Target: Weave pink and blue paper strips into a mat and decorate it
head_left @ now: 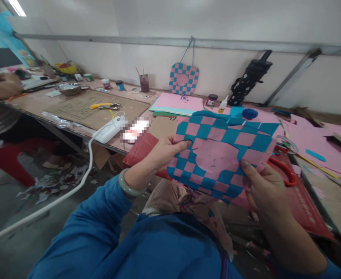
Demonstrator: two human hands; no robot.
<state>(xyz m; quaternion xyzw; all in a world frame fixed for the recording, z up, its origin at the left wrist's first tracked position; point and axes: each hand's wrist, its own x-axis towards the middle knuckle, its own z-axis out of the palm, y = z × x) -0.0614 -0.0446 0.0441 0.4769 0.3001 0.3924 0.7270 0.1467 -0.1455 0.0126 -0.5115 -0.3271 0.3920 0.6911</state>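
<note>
Between my two hands is a pink and blue checkered paper craft piece [217, 157] with a plain pink shape in its middle. My left hand [170, 151] pinches its left edge, thumb on top. At the lower right edge, my right hand [265, 186] grips it, thumb on the front and the other fingers mostly hidden behind. Red-handled scissors [286, 172] lie just beyond my right hand. A dark blue ball-like bit [250, 113] shows just past the piece's top edge.
A similar checkered piece [184, 78] hangs by a cord at the wall. Pink and coloured sheets [177, 102], yellow-handled pliers [106, 105], a white power strip [111, 130] and a glue bottle [223, 104] lie or stand on the table. Another person's arm [1, 86] is at far left.
</note>
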